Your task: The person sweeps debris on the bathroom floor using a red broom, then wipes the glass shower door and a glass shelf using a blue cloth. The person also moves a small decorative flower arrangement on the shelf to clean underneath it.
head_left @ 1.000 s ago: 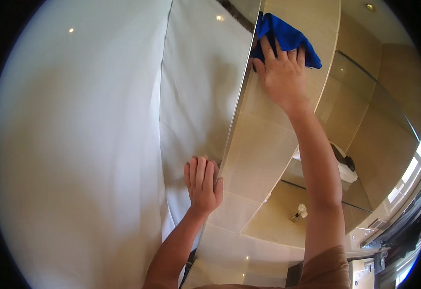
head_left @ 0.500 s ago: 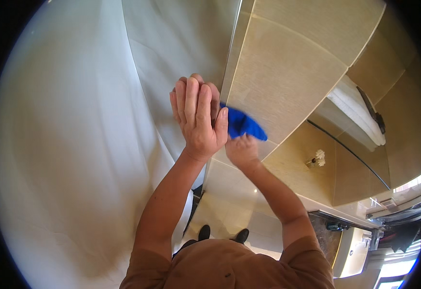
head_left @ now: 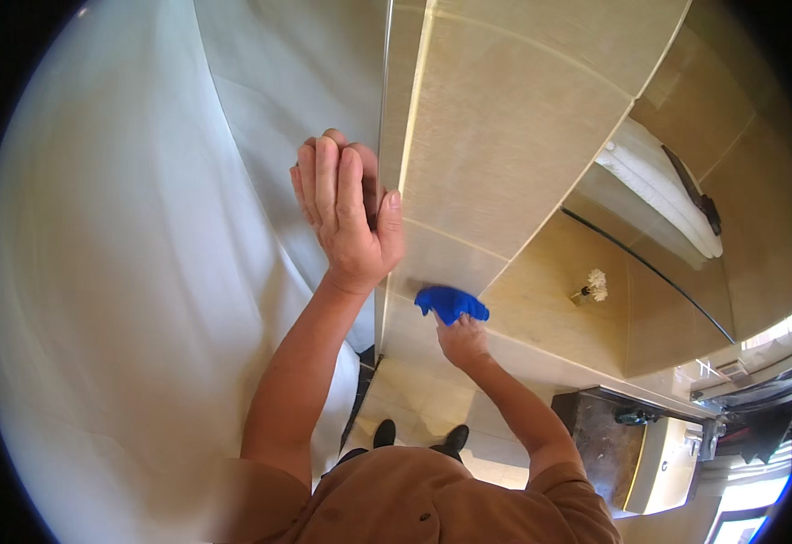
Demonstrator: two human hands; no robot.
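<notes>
Blue cleaning cloth [head_left: 451, 303] is pressed against the beige tiled wall [head_left: 505, 154] by the right hand [head_left: 462, 343], fingers hidden beneath it. The left hand [head_left: 346, 218] is laid flat, fingers together, at the wall's edge.

Right hand [head_left: 462, 342]: fingers buried under the blue cloth [head_left: 451, 302], so grip can't be read. Left hand [head_left: 346, 213] shows only its back; palm and fingertips face away against the wall edge [head_left: 383, 163]. Dark shoes [head_left: 418, 437] are half covered by the person's brown shirt [head_left: 432, 499]; small fixture [head_left: 589, 288] on the tile is too tiny to identify.
</notes>
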